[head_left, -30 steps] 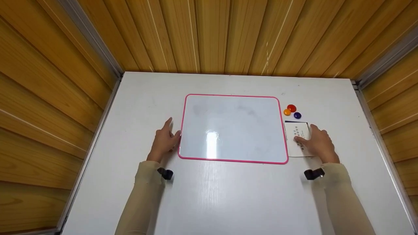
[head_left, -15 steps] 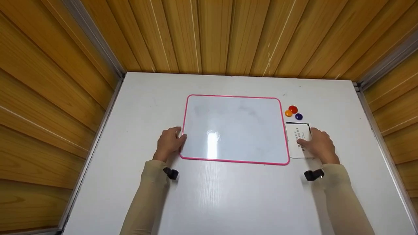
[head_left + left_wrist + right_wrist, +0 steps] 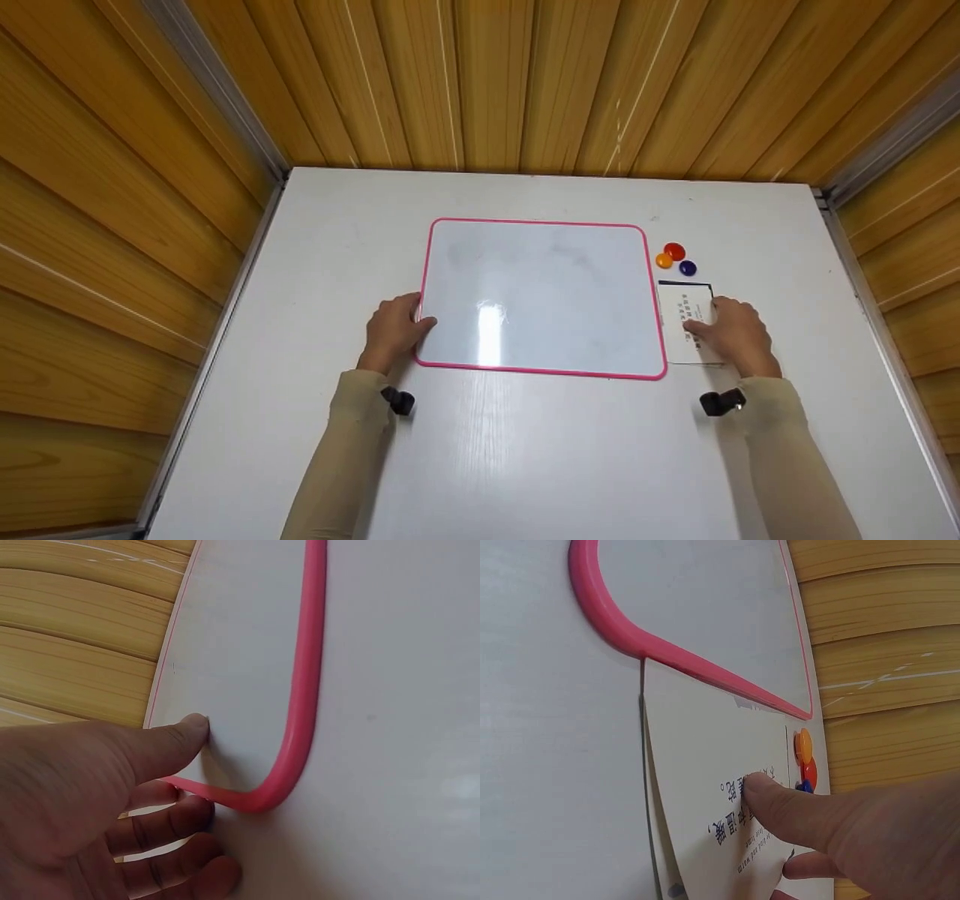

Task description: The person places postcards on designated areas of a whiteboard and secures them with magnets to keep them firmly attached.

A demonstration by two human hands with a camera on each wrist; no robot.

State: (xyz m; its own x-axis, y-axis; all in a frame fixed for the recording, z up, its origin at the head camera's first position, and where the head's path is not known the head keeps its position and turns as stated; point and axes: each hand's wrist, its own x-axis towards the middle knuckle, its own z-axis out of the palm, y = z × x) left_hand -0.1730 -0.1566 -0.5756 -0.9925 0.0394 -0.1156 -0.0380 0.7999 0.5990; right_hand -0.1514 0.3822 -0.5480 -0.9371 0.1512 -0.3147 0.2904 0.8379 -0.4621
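Observation:
A whiteboard [image 3: 540, 300] with a pink frame lies flat on the white table. My left hand [image 3: 388, 330] grips its left edge, thumb [image 3: 184, 736] on the white surface and the other fingers curled at the frame. Right of the board lies a small stack of paper cards, the top one a white card [image 3: 697, 735] printed with Chinese characters and English words. My right hand [image 3: 739, 337] pinches that top card at its right side, thumb on the print, some fingertips hidden behind it. In the right wrist view the card's near edge bows up from the sheet beneath.
Beyond the cards sit three round magnets: orange [image 3: 664, 260], red [image 3: 674, 251] and dark blue [image 3: 688, 268]. Wood-panelled walls [image 3: 487, 82] close off the table [image 3: 480, 450] at the back and both sides.
My left hand has moved right from beside the board onto its left edge, the thumb now over the frame. The right hand stays at the card with little movement.

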